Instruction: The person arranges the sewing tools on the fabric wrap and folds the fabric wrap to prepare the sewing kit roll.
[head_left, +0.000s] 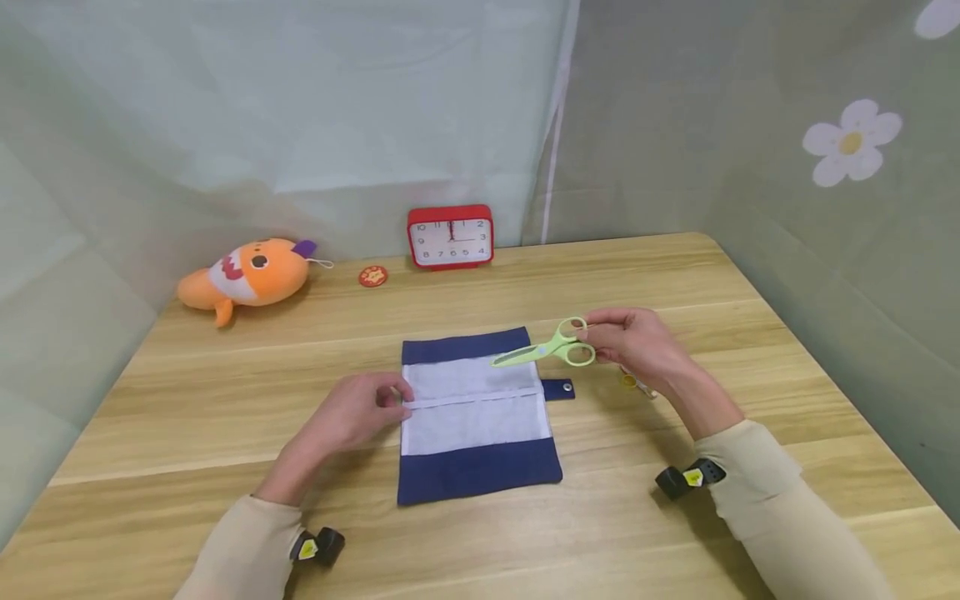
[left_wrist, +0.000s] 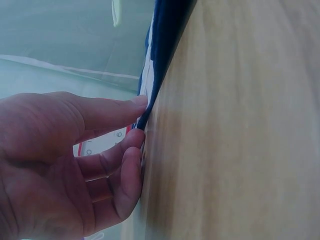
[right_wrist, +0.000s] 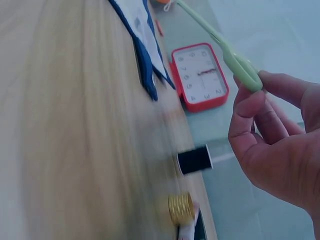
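A navy and white fabric case lies spread flat on the wooden table, with a white band across its middle and a snap strap on its right side. My left hand pinches the case's left edge; in the left wrist view the thumb is on top and a fingertip underneath. Held up over the case's right part, light green scissors point left, their blades together. My right hand grips them by a handle loop between thumb and fingers, as the right wrist view also shows.
Beneath the right hand lie a gold spool and a black spool. At the table's back stand a red clock, a small red disc and an orange plush toy. Pale curtains hang behind.
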